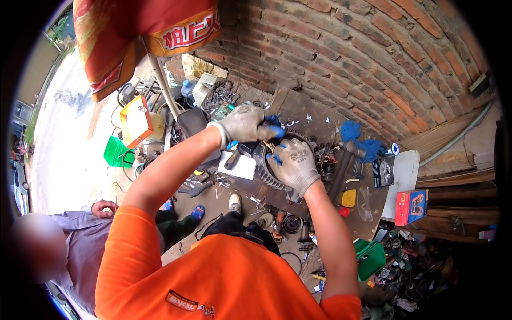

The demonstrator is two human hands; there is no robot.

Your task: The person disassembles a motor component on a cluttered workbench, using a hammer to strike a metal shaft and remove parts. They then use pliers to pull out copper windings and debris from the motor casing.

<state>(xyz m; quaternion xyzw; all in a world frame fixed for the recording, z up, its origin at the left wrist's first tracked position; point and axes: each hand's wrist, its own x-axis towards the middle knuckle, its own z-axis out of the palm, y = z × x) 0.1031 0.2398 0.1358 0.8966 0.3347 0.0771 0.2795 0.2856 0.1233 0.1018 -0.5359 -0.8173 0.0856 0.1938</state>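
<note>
My left hand (244, 128), in a grey work glove with blue fingertips, is raised over the far left side of a round, finned metal housing (270, 178), like a motor's casing. Its fingers are bent and drawn together; whatever they pinch is too small to make out. Gloved the same way, my right hand (295, 164) lies over the housing's right rim, with its fingers curled over the edge towards the opening. Thin yellowish strands show between the two hands. Most of the inside of the housing is hidden by the gloves. A black-handled tool (232, 160) lies on a white sheet (244, 167) beside the housing.
The worn bench (320, 120) meets a brick wall (341, 64). Blue cloth (362, 143), safety glasses (365, 204) and a red-blue box (411, 207) lie to the right. Left are an umbrella pole (164, 88), an orange box (136, 121) and a seated person (90, 250). Parts litter the floor.
</note>
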